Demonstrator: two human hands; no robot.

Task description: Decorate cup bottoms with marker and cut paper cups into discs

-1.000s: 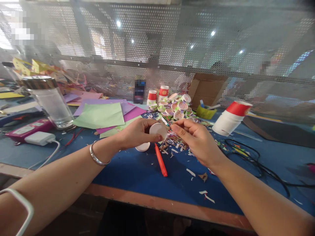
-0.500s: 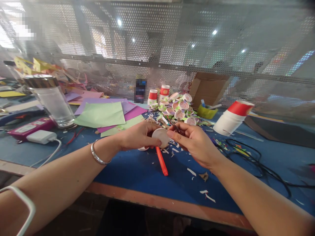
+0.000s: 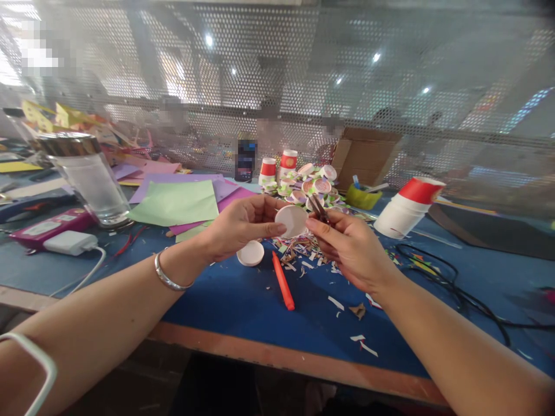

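A white paper disc (image 3: 292, 222), which looks like the bottom of a paper cup, is pinched at its left edge by my left hand (image 3: 251, 224). My right hand (image 3: 347, 242) is closed on dark metal scissors (image 3: 319, 209), whose blades point up and to the left; much of the handle is hidden in the fingers. The right thumb reaches the disc's right edge. Below my left hand lies a shallow white cup bottom (image 3: 250, 253) on the blue table. An orange-red pen (image 3: 283, 283) rests beside it.
Paper scraps (image 3: 303, 251) litter the table. Behind are a heap of decorated cup bottoms (image 3: 321, 186), red-and-white cups (image 3: 288, 163) and coloured paper (image 3: 177, 202). Stacked cups (image 3: 407, 208) and black cables (image 3: 451, 283) lie right; a glass bottle (image 3: 89, 185) and purple power strip (image 3: 52, 228) stand left.
Both hands have risen slightly with the disc and scissors. The disc shows more of its face, and the white cup bottom on the table has come into fuller view.
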